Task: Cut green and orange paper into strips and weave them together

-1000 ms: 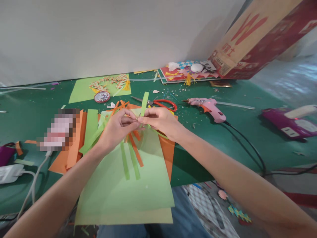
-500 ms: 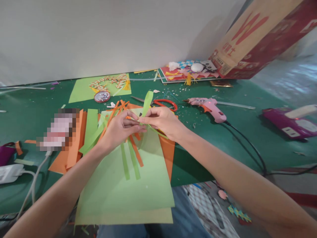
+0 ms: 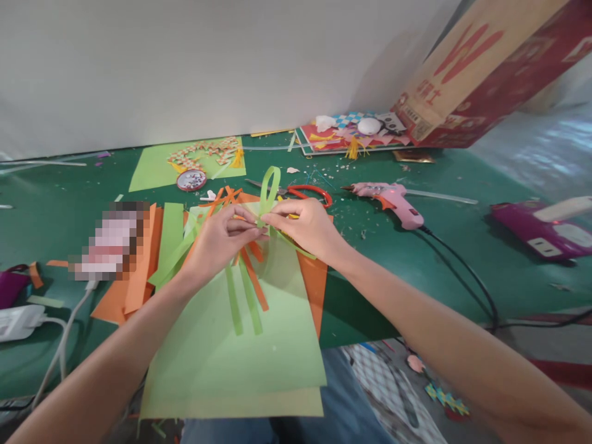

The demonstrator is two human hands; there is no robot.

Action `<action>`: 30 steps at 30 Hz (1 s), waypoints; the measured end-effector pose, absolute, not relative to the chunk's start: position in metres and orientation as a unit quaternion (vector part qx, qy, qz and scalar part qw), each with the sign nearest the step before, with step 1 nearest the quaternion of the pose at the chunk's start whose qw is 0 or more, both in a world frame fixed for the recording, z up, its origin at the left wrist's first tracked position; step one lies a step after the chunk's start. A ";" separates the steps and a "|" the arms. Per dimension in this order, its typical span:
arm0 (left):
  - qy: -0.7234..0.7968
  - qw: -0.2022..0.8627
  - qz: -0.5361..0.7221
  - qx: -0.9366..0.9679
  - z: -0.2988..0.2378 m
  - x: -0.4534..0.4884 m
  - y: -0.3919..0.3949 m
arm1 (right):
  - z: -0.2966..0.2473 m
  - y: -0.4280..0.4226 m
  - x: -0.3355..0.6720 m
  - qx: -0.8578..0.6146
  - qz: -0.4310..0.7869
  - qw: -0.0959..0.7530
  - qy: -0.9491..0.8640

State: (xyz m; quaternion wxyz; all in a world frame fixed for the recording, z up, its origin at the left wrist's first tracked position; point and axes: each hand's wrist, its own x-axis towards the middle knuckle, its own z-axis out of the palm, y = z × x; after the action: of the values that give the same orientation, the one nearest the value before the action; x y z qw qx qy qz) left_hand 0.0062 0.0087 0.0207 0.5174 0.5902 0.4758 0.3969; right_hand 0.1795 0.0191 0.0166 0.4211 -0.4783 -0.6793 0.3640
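Note:
My left hand (image 3: 222,239) and my right hand (image 3: 306,227) meet above a light green paper sheet (image 3: 231,357) and pinch a bundle of green and orange paper strips (image 3: 247,287). One green strip (image 3: 269,188) stands up from my right fingers, bent into a loop. Loose ends of the strips hang down below both hands. More orange and green strips (image 3: 157,246) lie fanned out to the left of my left hand.
Red-handled scissors (image 3: 305,193) lie just behind my hands. A pink glue gun (image 3: 391,202) with a black cord (image 3: 467,274) rests to the right. A purple device (image 3: 541,231), a cardboard box (image 3: 481,68), a white charger (image 3: 16,322) and a green sheet with beads (image 3: 189,163) surround the green table (image 3: 55,228).
The upright green strip, straight a second ago, has been bent over by my right hand into a closed loop. Both hands stayed in place.

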 end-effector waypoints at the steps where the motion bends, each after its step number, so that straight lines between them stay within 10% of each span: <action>1: 0.475 0.514 0.400 0.592 0.020 0.006 0.009 | 0.017 0.019 0.179 -0.482 0.359 0.422 -0.679; 30: 0.433 0.558 0.410 0.577 0.018 0.006 0.010 | 0.010 0.019 0.177 -0.448 0.270 0.435 -0.733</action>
State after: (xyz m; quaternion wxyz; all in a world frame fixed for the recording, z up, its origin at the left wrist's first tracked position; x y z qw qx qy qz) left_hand 0.0063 0.0100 0.0183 0.5583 0.5767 0.4334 0.4097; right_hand 0.1769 0.0192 0.0103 0.4354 -0.4483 -0.7326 0.2696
